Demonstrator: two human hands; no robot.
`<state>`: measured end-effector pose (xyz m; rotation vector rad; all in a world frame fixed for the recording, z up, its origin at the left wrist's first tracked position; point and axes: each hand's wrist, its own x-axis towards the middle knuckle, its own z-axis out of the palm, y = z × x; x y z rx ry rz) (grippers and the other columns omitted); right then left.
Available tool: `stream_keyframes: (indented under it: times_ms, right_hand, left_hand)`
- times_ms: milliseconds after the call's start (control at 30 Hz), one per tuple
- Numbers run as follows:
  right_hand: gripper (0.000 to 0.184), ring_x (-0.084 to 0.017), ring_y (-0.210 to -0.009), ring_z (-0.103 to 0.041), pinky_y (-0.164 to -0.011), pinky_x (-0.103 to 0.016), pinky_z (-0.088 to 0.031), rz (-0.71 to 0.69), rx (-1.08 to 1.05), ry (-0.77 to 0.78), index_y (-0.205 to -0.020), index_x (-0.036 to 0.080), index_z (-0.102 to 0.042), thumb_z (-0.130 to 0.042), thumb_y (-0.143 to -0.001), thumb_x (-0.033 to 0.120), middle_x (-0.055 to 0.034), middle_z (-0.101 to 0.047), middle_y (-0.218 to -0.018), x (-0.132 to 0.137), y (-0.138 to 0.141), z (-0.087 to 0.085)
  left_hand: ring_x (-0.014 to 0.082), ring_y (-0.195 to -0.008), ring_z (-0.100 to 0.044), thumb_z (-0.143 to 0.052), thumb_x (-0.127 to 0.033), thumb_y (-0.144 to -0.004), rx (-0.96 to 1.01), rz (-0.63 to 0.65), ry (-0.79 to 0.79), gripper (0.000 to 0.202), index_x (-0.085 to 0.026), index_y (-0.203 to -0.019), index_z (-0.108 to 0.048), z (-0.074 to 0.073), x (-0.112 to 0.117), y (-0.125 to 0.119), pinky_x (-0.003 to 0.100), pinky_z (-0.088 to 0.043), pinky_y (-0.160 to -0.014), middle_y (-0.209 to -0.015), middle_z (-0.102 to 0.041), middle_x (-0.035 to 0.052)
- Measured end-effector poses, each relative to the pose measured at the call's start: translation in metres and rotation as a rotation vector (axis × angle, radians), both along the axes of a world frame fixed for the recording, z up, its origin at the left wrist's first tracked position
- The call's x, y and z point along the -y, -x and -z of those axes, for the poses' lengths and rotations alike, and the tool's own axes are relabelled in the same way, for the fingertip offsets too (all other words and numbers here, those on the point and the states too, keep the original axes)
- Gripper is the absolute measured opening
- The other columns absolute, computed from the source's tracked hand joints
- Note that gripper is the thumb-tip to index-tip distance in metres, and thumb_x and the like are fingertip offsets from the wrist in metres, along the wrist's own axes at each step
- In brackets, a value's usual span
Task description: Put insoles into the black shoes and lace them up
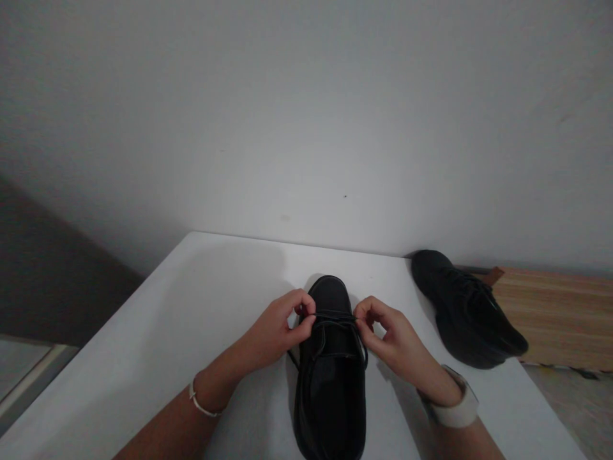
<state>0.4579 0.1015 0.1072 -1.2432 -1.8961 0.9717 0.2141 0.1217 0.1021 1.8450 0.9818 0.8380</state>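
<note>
A black shoe (331, 399) lies on the white table with its toe pointing away from me and its opening toward me. Across its upper runs a black shoelace (334, 314), stretched between my two hands. On the left side of the shoe, my left hand (287, 322) pinches the lace between thumb and fingers. My right hand (387, 329) pinches it at the right side. Loose lace hangs down both sides of the shoe. The exact grip on the lace ends is partly hidden by the fingertips.
Another black shoe (467, 310), laced, sits at the table's right edge. Behind the white table (230, 281) rises a pale wall (297, 128). A wood-grain board (555, 313) lies beyond the table on the right. At lower left, past the table edge, is a light-coloured frame (38, 377).
</note>
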Motion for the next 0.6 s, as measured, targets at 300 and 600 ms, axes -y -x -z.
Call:
stream_keyframes:
  times_ms: [300, 600]
  right_hand:
    - [0.008, -0.017, -0.075, -0.056, -0.065, -0.029, -0.046, 0.057, -0.095, -0.045, -0.086, 0.022, -0.052, -0.052, -0.094, 0.024, -0.0020, -0.059, -0.083, 0.0022, 0.0051, 0.0032]
    - [0.003, -0.016, -0.073, -0.050, -0.064, -0.028, -0.044, 0.028, -0.154, 0.071, -0.097, 0.023, -0.051, -0.049, -0.096, 0.026, -0.0001, -0.051, -0.084, 0.0003, 0.0023, 0.0075]
  left_hand:
    - [0.0135, -0.072, -0.048, -0.049, -0.019, -0.088, 0.056, 0.006, 0.041, 0.005, -0.021, -0.084, -0.051, -0.0047, 0.0040, -0.0008, 0.025, -0.041, -0.067, -0.078, -0.051, -0.0027]
    - [0.0122, -0.064, -0.044, -0.051, -0.010, -0.074, 0.047, -0.121, -0.024, 0.017, -0.020, -0.087, -0.055, -0.0025, 0.0015, -0.0041, 0.025, -0.036, -0.062, -0.068, -0.045, -0.0062]
